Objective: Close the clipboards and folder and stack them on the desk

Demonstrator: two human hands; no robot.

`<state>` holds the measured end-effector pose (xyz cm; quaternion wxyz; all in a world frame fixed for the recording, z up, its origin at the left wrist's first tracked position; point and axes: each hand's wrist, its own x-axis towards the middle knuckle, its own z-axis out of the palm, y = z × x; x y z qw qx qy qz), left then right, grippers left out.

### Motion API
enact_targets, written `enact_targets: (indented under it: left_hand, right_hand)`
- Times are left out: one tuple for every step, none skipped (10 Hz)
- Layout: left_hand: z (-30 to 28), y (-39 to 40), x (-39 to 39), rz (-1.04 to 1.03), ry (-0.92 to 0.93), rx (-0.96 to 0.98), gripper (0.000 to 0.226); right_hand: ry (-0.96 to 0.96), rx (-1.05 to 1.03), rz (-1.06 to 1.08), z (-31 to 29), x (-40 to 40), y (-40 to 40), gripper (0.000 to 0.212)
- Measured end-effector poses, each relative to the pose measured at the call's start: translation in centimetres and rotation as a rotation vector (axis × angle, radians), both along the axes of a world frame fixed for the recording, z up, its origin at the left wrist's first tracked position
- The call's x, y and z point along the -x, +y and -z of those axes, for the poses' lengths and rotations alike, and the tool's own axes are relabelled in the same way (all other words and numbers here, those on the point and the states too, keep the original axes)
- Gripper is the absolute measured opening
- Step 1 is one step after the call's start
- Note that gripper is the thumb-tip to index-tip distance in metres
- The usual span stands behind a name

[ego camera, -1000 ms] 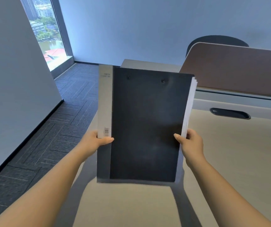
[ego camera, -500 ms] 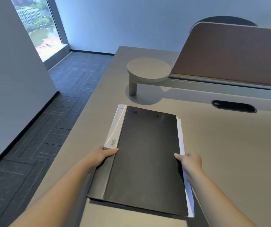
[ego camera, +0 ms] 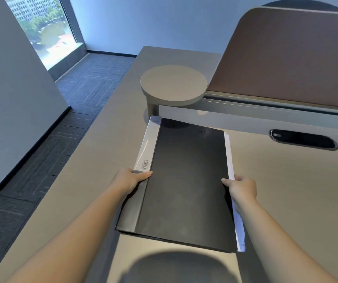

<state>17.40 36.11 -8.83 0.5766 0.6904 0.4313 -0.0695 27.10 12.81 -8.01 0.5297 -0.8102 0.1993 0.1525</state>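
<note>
The closed black folder [ego camera: 186, 180] is held at its two long edges, the left hand [ego camera: 130, 178] closed on the grey spine strip with the thumb laid on top, the right hand [ego camera: 242, 187] pinching the open edge; between the two grips it lies flat, or nearly so, on the bench [ego camera: 296, 190]. White sheets [ego camera: 230, 160] are seen projecting past the cover just beyond the right grip. If that grip is released unevenly, these loose sheets could be fanned out or creased, and the bundle could be skewed toward the bench edge beside the left grip.
</note>
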Motion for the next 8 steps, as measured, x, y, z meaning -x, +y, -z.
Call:
enact_targets:
  left_hand:
    - [0.2,0.0,-1.2,-0.039,0.009,-0.035,0.043]
    - [0.5,0.1,-2.0,-0.057,0.000,-0.059,0.042]
    - [0.3,0.0,-2.3,-0.063,-0.012,-0.070,0.041]
    - [0.1,-0.3,-2.2,-0.062,-0.013,-0.103,0.041]
    - [-0.8,-0.5,-2.0,0.011,-0.004,-0.245,0.043]
    - [-2.0,-0.7,-1.9,0.019,-0.056,-0.318,0.062]
    - [-4.3,-0.9,-1.1,-0.015,-0.110,-0.334,0.063]
    - [-8.0,-0.3,-0.1,-0.060,-0.218,-0.032,0.040]
  right_hand:
    - [-0.005,0.028,-0.032,0.0,-1.5,0.2,0.019]
    - [-0.002,0.054,-0.072,0.4,-2.4,0.3,0.011]
    - [-0.010,0.069,-0.077,0.6,-2.8,0.4,0.011]
    - [-0.020,0.078,-0.083,0.9,-2.9,0.4,0.021]
    - [-0.007,0.120,-0.142,0.7,-2.5,0.2,0.025]
    - [-0.072,0.262,-0.166,0.4,-2.2,0.2,0.048]
    - [-0.198,0.347,-0.167,-1.5,-0.4,0.0,0.055]
    - [-0.185,0.111,-0.209,-5.1,1.3,1.2,0.023]
